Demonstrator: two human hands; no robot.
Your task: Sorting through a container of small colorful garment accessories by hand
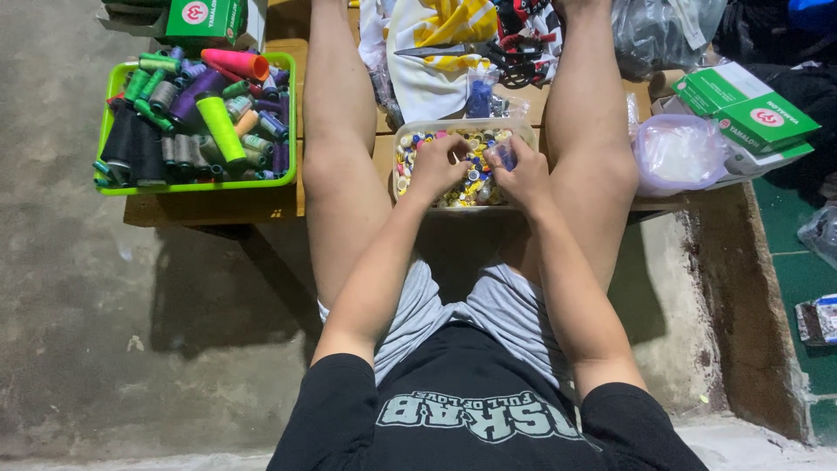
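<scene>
My clear plastic tub [410,131] of mixed colourful bobbins sits between my knees on the wooden board. Left hand [436,166] curls down into it, grip unclear; right hand [520,174] pinches a small blue bobbin [507,155] over it.

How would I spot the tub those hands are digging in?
Look between the person's bare knees, on the low wooden platform. There sits a clear plastic tub of small mixed-colour bobbins, both hands in it. Unlike the green basket to its left, it holds no tall thread cones.
</scene>
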